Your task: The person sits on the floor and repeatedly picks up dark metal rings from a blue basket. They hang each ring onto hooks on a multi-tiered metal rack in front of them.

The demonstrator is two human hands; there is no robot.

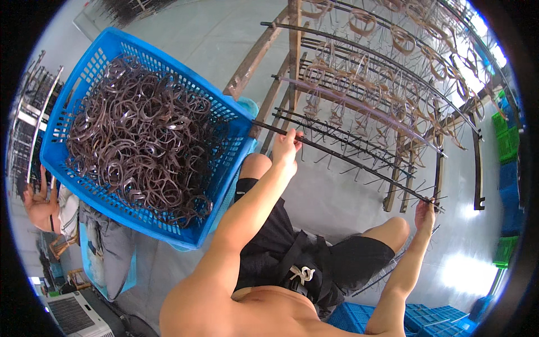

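A long dark metal rod (349,159) with thin wire hooks along it spans the space before me. Near its left end my left hand (286,145) grips it, while my right hand (424,212) holds the other end, lower in the picture. Close to the rod's left tip stands a blue plastic basket (236,168), heaped with dark brown curved strips (139,135) that look like open rings. Just beyond the rod rises a wooden rack (294,50). Hooked rods lie across it, and brown ring-shaped pieces (362,23) hang from the upper ones.
Lower on the rack, several black hooked rods (337,137) carry no rings. Blue crates (433,318) stand behind my right arm, with green crates (505,135) at the far right. At left another person (44,208) sits near a light-blue tub (86,252). A grey-white appliance (71,314) stands lower left.
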